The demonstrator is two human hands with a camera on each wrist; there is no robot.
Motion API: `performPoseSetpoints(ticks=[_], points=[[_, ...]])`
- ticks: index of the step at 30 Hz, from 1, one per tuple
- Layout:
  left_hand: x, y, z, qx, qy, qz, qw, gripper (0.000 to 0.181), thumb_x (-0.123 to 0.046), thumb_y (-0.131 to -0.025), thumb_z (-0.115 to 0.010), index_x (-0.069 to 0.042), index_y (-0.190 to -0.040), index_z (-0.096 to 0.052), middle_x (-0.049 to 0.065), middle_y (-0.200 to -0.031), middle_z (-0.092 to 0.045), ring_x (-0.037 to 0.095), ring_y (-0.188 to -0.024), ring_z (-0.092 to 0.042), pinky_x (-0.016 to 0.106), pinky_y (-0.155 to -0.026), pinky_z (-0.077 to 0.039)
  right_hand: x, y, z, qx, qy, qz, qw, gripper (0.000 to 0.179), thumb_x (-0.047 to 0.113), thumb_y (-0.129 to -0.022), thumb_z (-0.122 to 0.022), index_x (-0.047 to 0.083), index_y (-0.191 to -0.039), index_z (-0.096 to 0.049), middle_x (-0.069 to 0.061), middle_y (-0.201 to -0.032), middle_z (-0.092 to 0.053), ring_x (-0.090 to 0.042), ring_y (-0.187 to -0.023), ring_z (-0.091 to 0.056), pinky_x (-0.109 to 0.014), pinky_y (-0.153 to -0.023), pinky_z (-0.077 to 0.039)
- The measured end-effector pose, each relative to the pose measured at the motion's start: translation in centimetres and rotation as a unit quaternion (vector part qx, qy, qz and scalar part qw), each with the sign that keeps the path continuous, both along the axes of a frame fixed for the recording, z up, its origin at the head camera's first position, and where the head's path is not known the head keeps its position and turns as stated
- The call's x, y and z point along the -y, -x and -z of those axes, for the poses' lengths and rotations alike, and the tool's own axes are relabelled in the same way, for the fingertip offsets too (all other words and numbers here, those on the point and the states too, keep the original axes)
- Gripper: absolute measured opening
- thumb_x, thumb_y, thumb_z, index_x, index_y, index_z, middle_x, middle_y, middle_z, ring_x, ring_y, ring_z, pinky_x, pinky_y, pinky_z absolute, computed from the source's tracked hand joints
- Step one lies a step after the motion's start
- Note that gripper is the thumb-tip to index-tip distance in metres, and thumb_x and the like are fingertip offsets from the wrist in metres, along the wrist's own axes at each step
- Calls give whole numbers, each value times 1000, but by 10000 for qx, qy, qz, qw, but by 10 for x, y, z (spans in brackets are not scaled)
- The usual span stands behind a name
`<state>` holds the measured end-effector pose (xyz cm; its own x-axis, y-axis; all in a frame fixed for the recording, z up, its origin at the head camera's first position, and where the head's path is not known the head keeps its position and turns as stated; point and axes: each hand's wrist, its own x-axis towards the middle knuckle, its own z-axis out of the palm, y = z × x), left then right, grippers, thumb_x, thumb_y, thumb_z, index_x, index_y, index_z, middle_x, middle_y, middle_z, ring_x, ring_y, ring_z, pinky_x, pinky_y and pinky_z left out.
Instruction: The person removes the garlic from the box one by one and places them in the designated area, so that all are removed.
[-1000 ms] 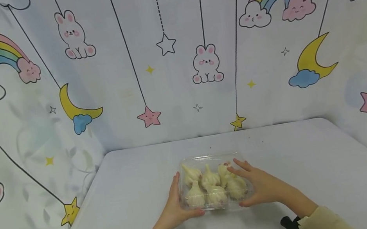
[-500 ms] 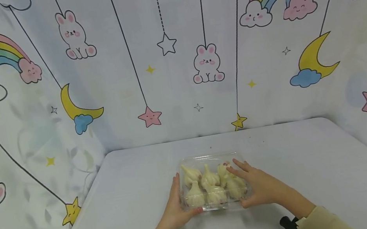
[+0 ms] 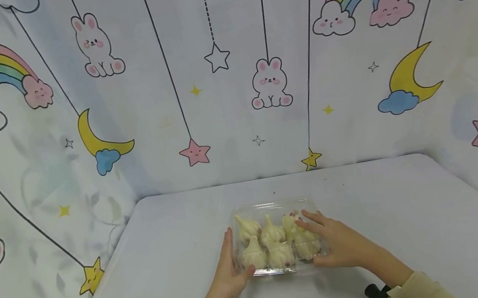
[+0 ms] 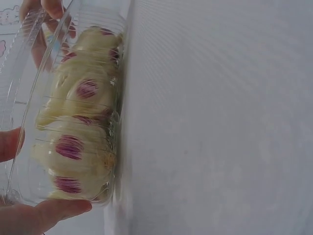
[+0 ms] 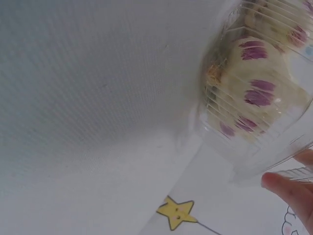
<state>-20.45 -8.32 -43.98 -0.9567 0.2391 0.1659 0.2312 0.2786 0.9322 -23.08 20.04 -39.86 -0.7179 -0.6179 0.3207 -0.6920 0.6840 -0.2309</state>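
A clear plastic clamshell box (image 3: 275, 270) stands on the white table with several pale garlic bulbs (image 3: 254, 256) inside. Purple streaks mark the bulbs (image 4: 85, 161) in the left wrist view. My left hand (image 3: 228, 277) grips the box's left end, thumb at the near corner and fingers along the side. At the opposite end, my right hand (image 3: 343, 241) holds on, its thumb at the near corner and its fingers spread over the top edge. In the right wrist view, a fingertip (image 5: 276, 183) touches the box's rim. Whether the lid is fully fastened, I cannot tell.
White cloth covers the table (image 3: 154, 264). Behind and beside it hangs a curtain (image 3: 234, 118) printed with rabbits, rainbows, moons and stars. A black piece (image 3: 378, 296) sits at my right wrist by the cream sleeve (image 3: 422, 291).
My left thumb has slid left along the box's near edge toward the corner. The right hand has shifted slightly, and the box has barely moved.
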Motion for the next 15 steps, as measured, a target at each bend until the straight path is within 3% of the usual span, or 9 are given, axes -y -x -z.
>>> performPoseSetpoints(ticks=[7,15], points=[[-1,-2,-1,85,-347,93,9993,91,7,-81,-56,-9,-147,4,22,-149,12,47,-133,4,61,-101,-17,-2,0,-2,-36,269,-267,9993,69,21,-71,-72,2,-133,-46,-22,-136,-40,-49,-112,-45,-56,-81,-47],[-1,-7,-4,202,-554,191,9981,82,9,-85,-46,-9,-147,4,19,-150,11,45,-133,7,62,-101,-14,-6,6,-1,-239,591,-542,9965,59,23,-73,-74,9,-127,-53,-17,-132,-47,-35,-114,-49,-54,-83,-47]])
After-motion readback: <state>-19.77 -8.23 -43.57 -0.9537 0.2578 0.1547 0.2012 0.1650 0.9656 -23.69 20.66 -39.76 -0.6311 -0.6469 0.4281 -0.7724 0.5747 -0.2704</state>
